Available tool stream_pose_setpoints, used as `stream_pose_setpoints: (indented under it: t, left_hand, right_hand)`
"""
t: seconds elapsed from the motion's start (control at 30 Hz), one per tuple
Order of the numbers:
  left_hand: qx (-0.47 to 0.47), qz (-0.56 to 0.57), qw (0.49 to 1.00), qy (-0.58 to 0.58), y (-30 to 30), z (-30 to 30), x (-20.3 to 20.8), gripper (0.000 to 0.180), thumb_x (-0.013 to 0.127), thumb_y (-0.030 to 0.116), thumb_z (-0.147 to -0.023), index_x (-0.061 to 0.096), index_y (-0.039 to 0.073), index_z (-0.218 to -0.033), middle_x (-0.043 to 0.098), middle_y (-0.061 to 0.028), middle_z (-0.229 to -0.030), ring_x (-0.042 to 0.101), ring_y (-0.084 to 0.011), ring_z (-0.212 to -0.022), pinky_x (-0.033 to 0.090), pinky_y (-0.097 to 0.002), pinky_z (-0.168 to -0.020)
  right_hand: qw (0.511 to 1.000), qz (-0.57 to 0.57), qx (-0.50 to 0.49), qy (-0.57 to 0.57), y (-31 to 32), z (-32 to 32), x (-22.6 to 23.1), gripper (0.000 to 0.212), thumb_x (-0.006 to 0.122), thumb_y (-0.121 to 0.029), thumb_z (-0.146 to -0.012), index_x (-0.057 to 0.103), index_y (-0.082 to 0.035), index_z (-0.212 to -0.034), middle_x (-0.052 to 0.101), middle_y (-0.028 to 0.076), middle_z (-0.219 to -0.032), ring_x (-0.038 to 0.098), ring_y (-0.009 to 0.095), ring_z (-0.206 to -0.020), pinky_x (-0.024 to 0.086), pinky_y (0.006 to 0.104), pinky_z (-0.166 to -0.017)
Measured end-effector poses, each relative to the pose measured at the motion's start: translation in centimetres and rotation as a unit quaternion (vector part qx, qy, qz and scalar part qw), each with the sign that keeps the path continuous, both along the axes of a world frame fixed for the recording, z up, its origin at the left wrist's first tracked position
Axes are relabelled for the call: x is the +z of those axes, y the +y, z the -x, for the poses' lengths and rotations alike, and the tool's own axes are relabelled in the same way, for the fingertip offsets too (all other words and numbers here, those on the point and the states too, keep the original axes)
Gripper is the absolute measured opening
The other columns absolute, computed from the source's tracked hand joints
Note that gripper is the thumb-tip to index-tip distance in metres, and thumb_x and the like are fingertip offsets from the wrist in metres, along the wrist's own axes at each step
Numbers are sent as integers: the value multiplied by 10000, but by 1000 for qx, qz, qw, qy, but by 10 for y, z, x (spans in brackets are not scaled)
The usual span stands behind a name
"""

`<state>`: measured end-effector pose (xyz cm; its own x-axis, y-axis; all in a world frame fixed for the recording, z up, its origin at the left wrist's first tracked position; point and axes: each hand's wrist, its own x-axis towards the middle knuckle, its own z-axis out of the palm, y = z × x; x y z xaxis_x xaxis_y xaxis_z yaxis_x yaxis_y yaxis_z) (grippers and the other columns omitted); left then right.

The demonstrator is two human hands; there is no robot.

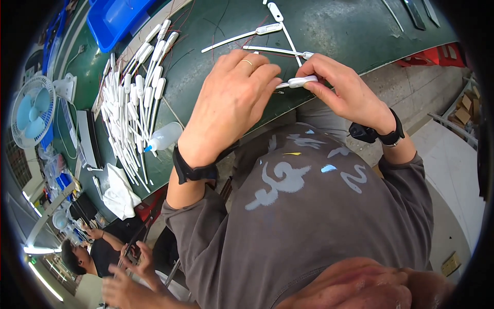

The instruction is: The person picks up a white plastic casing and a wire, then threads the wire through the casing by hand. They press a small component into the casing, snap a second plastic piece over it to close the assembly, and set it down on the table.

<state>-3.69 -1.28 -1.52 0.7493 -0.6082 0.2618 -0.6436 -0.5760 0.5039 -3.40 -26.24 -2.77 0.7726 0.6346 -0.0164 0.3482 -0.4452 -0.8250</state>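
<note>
Just over the near edge of the green table, I hold a slim white plastic device (pixel 302 81) with a rounded oblong head and a thin stem. My right hand (pixel 342 87) pinches the head between thumb and fingers. The fingers of my left hand (pixel 229 95) close at the stem end, their tips partly hidden behind the hand. Similar white devices lie just beyond: one with a flat stem (pixel 272 50), one further off (pixel 270 29), and one pointing toward me (pixel 275 13). Thin red wires run beside some of them.
Left of my arm lies a large heap of white devices (pixel 136 103), with a squeeze bottle (pixel 167 136) and white cloth (pixel 119 193) beside it. A blue bin (pixel 105 31) and fan (pixel 35 110) stand farther left. Another person (pixel 85 257) sits at lower left.
</note>
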Motion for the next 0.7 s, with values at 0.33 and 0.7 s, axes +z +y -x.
stream_pose_setpoints:
  t: [0.33,0.7]
  left_hand:
    - [32,88,995,35,-22,7,-10,158,745,90,-837,684,48,-977,684,-81,-809,650,-284,-777,511,-382,-724]
    - [63,115,991,-21,-28,13,-20,193,766,63,-817,673,49,-985,685,-86,-813,668,-279,-746,519,-369,-684]
  right_hand:
    - [983,-55,-59,-165,10,7,4,219,690,5,-865,605,-16,-1066,606,101,-920,600,264,-766,483,362,-674]
    - [967,-74,-75,-234,3,-2,6,169,765,-86,-810,676,-30,-942,646,84,-851,618,275,-793,501,357,-682]
